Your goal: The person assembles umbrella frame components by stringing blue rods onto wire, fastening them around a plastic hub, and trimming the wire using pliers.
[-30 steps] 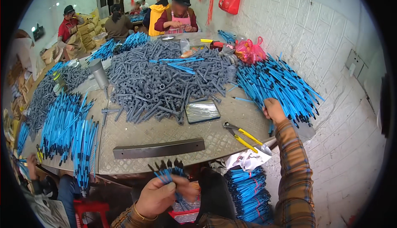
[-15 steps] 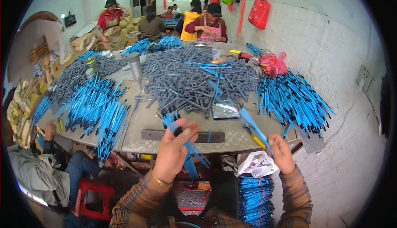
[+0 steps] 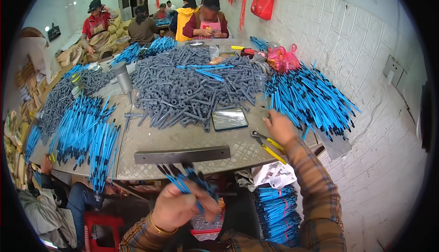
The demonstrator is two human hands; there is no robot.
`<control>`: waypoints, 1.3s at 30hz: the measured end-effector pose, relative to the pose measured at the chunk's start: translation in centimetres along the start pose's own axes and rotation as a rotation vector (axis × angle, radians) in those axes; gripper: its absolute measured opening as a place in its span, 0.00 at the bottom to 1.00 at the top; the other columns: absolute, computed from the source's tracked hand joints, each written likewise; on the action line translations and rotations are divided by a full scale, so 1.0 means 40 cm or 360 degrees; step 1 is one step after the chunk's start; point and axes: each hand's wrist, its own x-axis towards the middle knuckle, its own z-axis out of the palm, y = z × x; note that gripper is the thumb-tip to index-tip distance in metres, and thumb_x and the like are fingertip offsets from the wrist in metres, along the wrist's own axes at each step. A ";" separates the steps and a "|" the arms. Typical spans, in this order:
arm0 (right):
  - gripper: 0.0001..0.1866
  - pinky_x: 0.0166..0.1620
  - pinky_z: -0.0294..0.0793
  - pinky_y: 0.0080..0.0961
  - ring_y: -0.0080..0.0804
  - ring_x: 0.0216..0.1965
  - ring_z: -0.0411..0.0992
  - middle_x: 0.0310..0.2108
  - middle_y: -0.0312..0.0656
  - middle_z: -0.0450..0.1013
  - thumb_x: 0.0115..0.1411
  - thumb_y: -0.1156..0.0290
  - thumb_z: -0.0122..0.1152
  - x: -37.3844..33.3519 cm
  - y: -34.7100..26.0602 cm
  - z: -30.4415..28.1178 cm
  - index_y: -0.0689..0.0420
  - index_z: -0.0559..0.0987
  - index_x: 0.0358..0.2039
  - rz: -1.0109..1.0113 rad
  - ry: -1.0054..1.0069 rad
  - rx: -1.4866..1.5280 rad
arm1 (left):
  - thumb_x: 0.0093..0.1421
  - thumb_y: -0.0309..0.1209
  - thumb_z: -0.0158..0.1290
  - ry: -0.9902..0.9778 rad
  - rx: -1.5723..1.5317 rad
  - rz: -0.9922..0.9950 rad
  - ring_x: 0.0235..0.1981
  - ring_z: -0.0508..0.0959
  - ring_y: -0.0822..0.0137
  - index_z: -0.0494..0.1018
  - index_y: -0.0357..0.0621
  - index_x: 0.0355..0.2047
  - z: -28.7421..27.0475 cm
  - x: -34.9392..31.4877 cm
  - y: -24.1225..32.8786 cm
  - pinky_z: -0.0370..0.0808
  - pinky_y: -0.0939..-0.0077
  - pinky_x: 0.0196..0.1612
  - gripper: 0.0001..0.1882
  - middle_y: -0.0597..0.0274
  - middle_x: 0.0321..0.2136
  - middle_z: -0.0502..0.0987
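My left hand (image 3: 176, 206), low in front of the table edge, is closed around a small bunch of thin blue sticks with black ends (image 3: 183, 181); motion smears their tips. My right hand (image 3: 280, 127) is stretched forward to the left edge of the large pile of blue sticks (image 3: 311, 101). Its fingers are curled together, and whatever they pinch cannot be made out. Just below that hand lie pliers with yellow handles (image 3: 270, 147). Beside them sits a shallow dark box of fine shiny pieces (image 3: 229, 119).
A heap of grey plastic plugs (image 3: 192, 85) covers the table's middle. More blue sticks (image 3: 82, 124) lie at left, near a metal cylinder (image 3: 122, 76). A dark bar (image 3: 182, 154) lies along the front edge. Bundled sticks (image 3: 276, 215) stand below. A co-worker (image 3: 45, 206) sits at left.
My right hand has moved forward to the right pile, and the blue strip it held no longer shows. My left hand has lowered with its bunch, its fingers now closer around it. The view has shifted.
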 end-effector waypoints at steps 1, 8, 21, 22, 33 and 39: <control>0.16 0.33 0.71 0.39 0.49 0.31 0.73 0.30 0.54 0.73 0.57 0.60 0.50 0.040 0.015 0.031 0.58 0.70 0.39 0.0060 0.0021 -0.0289 | 0.61 0.28 0.44 0.0012 0.0021 0.0009 0.35 0.77 0.54 0.67 0.39 0.39 0.010 -0.006 0.005 0.74 0.63 0.39 0.07 0.43 0.37 0.74; 0.15 0.32 0.71 0.43 0.55 0.28 0.71 0.24 0.55 0.72 0.58 0.59 0.48 0.129 0.166 0.124 0.59 0.68 0.38 0.0341 0.0006 -0.0577 | 0.61 0.26 0.43 0.0447 0.0424 -0.0323 0.45 0.72 0.41 0.67 0.36 0.44 0.012 -0.036 0.035 0.66 0.46 0.49 0.12 0.33 0.42 0.71; 0.17 0.25 0.62 0.36 0.45 0.18 0.61 0.17 0.52 0.64 0.62 0.62 0.47 -0.015 0.156 0.004 0.61 0.65 0.23 0.0281 0.0818 0.0449 | 0.61 0.26 0.43 0.0843 0.0464 0.0026 0.51 0.68 0.54 0.64 0.40 0.50 -0.031 0.040 0.009 0.65 0.61 0.53 0.16 0.47 0.49 0.69; 0.17 0.24 0.62 0.34 0.44 0.18 0.60 0.16 0.51 0.62 0.62 0.62 0.47 -0.014 0.166 0.005 0.62 0.65 0.22 0.0296 0.0846 0.0539 | 0.61 0.26 0.43 0.0859 0.0463 0.0040 0.51 0.69 0.54 0.65 0.40 0.50 -0.034 0.044 0.008 0.65 0.62 0.53 0.16 0.47 0.49 0.69; 0.17 0.25 0.60 0.33 0.38 0.18 0.55 0.15 0.49 0.59 0.62 0.62 0.48 0.091 0.138 -0.037 0.63 0.64 0.23 0.0286 0.0989 0.0590 | 0.60 0.25 0.44 0.0914 0.0449 0.0111 0.50 0.70 0.55 0.64 0.39 0.50 -0.031 0.053 -0.010 0.67 0.63 0.52 0.16 0.47 0.48 0.70; 0.15 0.21 0.57 0.22 0.19 0.17 0.55 0.14 0.33 0.57 0.63 0.64 0.46 0.072 0.058 -0.033 0.58 0.64 0.21 0.0067 0.0929 0.0676 | 0.61 0.26 0.44 0.1019 0.0466 0.0214 0.49 0.71 0.55 0.64 0.38 0.49 -0.039 0.069 -0.010 0.69 0.63 0.51 0.15 0.47 0.47 0.70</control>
